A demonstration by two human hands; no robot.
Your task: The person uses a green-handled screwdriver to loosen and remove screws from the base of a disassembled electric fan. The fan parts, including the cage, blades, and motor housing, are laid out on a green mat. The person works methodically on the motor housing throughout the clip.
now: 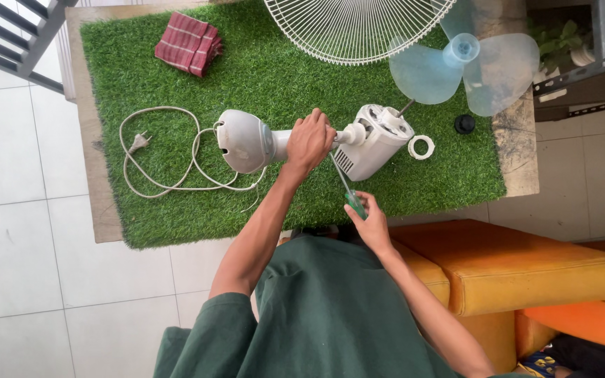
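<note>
The left hand [309, 140] wraps closed around the neck of the white plastic fan body [316, 140] lying on shaggy green turf [176, 70]. The right hand [369, 220] grips a green-handled screwdriver [348, 189], its thin shaft angled into the ribbed motor housing.

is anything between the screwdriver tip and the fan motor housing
Nothing visible. The right hand holds the green-handled screwdriver, whose shaft runs bare up to the motor housing. The left hand grips the fan neck beside it, left of the shaft, not across it.
</note>
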